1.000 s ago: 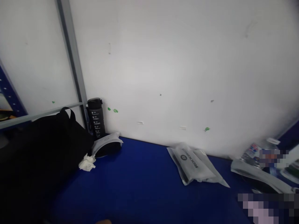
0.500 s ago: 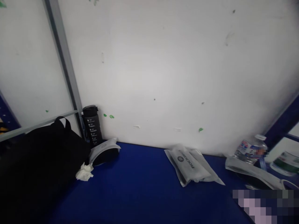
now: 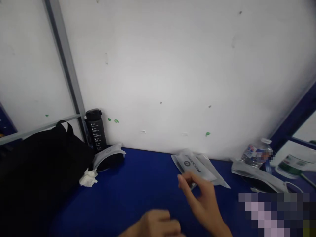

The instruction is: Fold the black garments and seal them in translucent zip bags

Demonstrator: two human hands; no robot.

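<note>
My right hand (image 3: pixel 201 202) is raised over the blue tabletop, in front of a frosted plastic pouch (image 3: pixel 195 166) with dark lettering. Its thumb and index finger curve round until their tips come close together, and nothing shows between them. Whether it touches the pouch I cannot tell. Lower down, at the bottom edge, my left hand (image 3: pixel 159 225) shows its back with the fingers curled under. It is slightly blurred, and the inside of its grip is hidden.
On the left are a black bag (image 3: pixel 49 164), a black bottle (image 3: pixel 96 131), a frosted pouch with something dark (image 3: pixel 108 158) and crumpled tissue (image 3: pixel 88 177). To the right stand a clear plastic bottle (image 3: pixel 254 154) and another frosted pouch (image 3: pixel 256 174). A white wall (image 3: pixel 158 72) closes off the back.
Both my hands have come into view from the bottom edge, the right one now partly covering the middle pouch. The view has shifted slightly; the objects lie as before.
</note>
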